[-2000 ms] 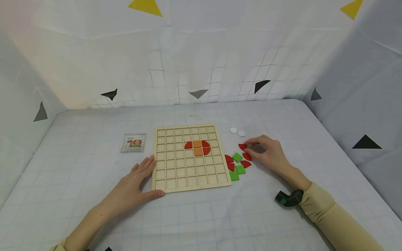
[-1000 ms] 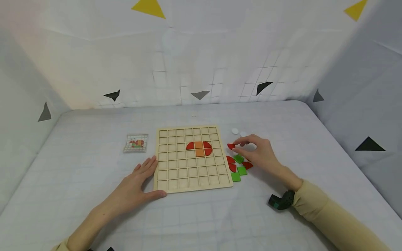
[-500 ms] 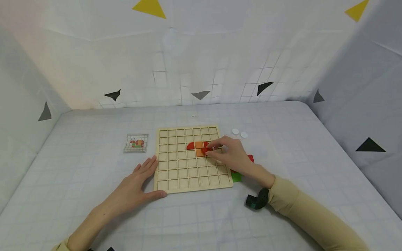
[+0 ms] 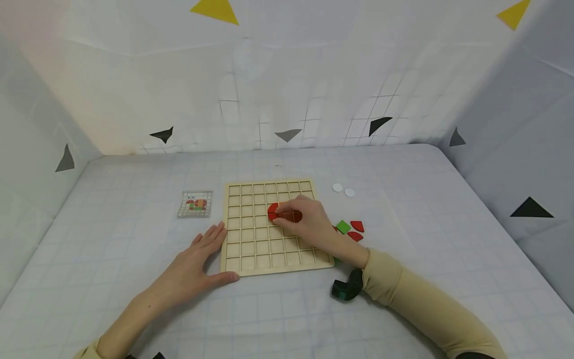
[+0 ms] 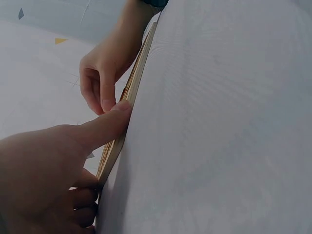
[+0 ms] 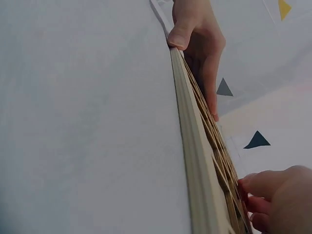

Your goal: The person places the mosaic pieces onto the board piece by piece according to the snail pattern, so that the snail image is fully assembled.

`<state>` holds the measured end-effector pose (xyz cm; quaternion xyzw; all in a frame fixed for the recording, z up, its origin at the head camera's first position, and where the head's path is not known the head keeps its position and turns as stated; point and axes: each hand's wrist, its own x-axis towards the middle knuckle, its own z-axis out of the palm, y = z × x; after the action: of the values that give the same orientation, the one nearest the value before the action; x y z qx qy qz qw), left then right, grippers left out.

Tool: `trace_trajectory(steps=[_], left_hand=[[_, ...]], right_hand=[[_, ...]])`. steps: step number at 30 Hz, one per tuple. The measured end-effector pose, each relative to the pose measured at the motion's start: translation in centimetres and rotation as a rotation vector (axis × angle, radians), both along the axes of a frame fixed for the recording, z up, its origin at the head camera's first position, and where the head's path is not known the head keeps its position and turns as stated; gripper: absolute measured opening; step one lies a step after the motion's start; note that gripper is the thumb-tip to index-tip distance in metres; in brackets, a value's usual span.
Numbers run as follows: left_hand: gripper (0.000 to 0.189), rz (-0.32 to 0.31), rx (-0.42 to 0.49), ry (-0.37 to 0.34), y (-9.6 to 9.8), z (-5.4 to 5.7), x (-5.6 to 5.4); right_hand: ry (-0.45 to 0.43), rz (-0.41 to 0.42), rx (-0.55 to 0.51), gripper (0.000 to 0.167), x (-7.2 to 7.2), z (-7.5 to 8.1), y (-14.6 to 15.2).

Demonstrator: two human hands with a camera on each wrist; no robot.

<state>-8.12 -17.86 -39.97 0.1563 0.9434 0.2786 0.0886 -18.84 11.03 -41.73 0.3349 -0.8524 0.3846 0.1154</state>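
Note:
The wooden grid board (image 4: 251,249) lies on the table. My left hand (image 4: 190,271) rests along its left edge, thumb at the near corner, as the left wrist view also shows with the hand (image 5: 58,151) against the rim. Over the board my right hand (image 4: 309,222) pinches a red quarter-circle piece (image 4: 272,218) between thumb and finger, at a cell just below another red piece (image 4: 272,207). The right wrist view shows these fingers (image 6: 265,185) low at the board's surface. The right hand hides most of the orange squares and the red pieces to their right.
A small picture card (image 4: 195,204) lies left of the board. Right of it are two white discs (image 4: 338,187), a green square (image 4: 343,227) and loose red pieces (image 4: 357,226); others are partly behind the right forearm. White cloth walls (image 4: 287,75) stand behind and at the sides.
My right hand has picked up a red quarter-circle from the loose pieces at the right and carried it left across the board to below the leftmost red piece. The left hand stays put.

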Motion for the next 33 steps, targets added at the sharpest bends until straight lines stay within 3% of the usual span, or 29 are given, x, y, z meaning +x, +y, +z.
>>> trace_trajectory(steps=[9, 33], left_hand=[[0.108, 0.001, -0.006, 0.005, -0.03, -0.01, 0.08], [0.109, -0.002, -0.011, 0.012, -0.05, -0.20, -0.05]], right_hand=[[0.146, 0.036, -0.015, 0.019, -0.02, -0.90, -0.15], [0.178, 0.037, -0.007, 0.019, 0.04, -0.65, 0.01]])
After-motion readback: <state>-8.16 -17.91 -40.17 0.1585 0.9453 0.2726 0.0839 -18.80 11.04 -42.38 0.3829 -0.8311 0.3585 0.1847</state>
